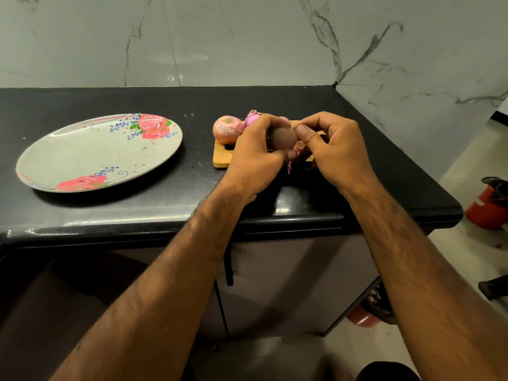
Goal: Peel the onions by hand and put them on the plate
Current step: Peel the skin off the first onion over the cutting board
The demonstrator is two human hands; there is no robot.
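Forearms: both bare, rising from the bottom edge toward the centre of the frame.
Left hand (pixel 255 158): fingers curled round the held onion (pixel 284 138) from the left, thumb underneath it.
Right hand (pixel 335 149): thumb and fingertips pinching at the same onion's right side (the exact spot is hidden).
Held onion: centre of the frame, over the cutting board (pixel 221 159), in shadow; its long axis cannot be told.
Skinned-on onion (pixel 228 129): on the board's left end, root tuft tipped upward.
Purple onion (pixel 252 120): just behind it, glossy, partly hidden by the left fingers.
Peel scrap (pixel 299 146): below the held onion.
Plate (pixel 82 149): left of the frame on the black counter (pixel 192 188), rose-printed, well apart from the board.
Red object (pixel 486 207): right edge, cut off.
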